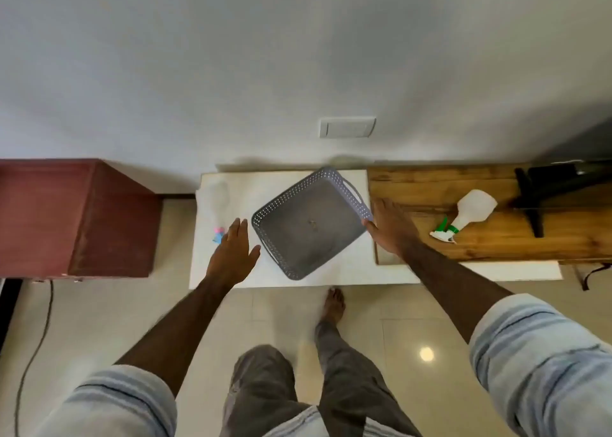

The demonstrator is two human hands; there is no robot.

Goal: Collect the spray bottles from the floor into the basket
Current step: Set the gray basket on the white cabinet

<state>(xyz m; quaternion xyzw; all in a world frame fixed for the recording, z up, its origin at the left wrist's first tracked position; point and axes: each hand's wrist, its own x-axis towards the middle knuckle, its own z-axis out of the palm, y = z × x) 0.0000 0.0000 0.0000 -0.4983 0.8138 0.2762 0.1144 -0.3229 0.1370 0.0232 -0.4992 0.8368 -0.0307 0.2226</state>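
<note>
the grey basket (311,224) on the white board (331,272) has no bottles in it yet, the right hand (392,228) touches its rim with loose fingers, the left hand (233,251) is flat and holds nothing, and one spray bottle (470,213) lies on the wood and one clear bottle (218,205) near the left hand.

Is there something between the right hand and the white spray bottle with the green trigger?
Nothing visible. The spray bottle lies on its side on the wooden board, right of the right hand, with bare wood between them.

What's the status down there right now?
Left hand open beside basket. Right hand on its rim. Basket holds no bottles. One spray bottle lies right, unobstructed.
</note>
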